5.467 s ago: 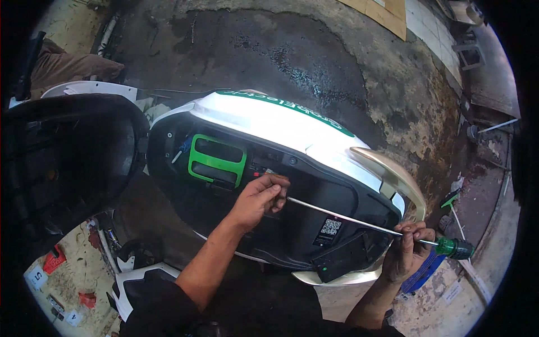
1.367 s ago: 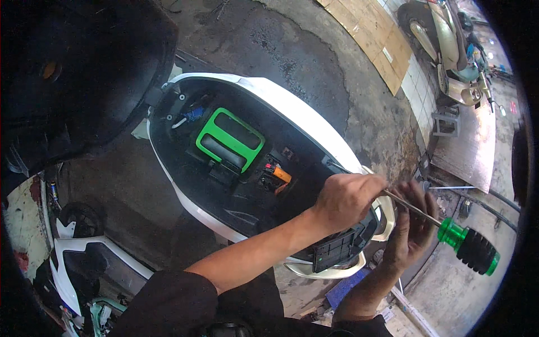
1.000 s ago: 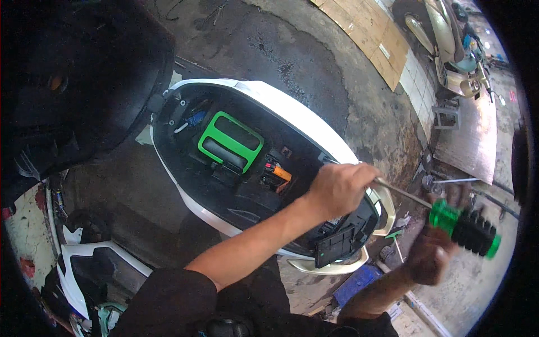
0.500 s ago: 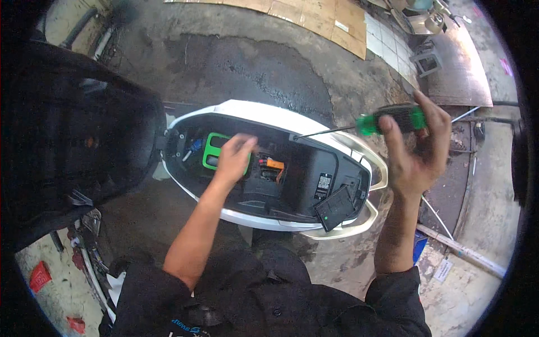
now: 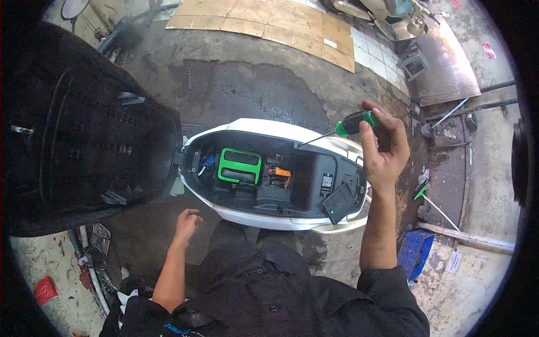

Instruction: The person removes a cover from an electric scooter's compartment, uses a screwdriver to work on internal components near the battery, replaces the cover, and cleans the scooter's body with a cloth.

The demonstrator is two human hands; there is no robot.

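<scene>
My right hand (image 5: pixel 387 146) grips a screwdriver (image 5: pixel 353 124) with a green and black handle. Its shaft slants down to the left, the tip at the far inner rim of a scooter's under-seat compartment (image 5: pixel 236 203). Off the near side of the white scooter body, my left hand (image 5: pixel 188 226) hangs with fingers curled in; anything inside them is hidden. A bright green handle-shaped frame (image 5: pixel 240 159) lies in the compartment, beside an orange connector (image 5: pixel 281 172) in a small recess. A loose black cover (image 5: pixel 339 203) rests tilted at the right end.
The raised black seat (image 5: pixel 90 140) fills the left side. Flattened cardboard (image 5: pixel 264 19) lies on the floor beyond the scooter. At right are a blue crate (image 5: pixel 415 254), a pale pipe (image 5: pixel 466 237) and a grey stool (image 5: pixel 414 64).
My left hand has drawn back from above the green frame to outside the near side of the scooter. The screwdriver stays in my right hand, and the view has shifted.
</scene>
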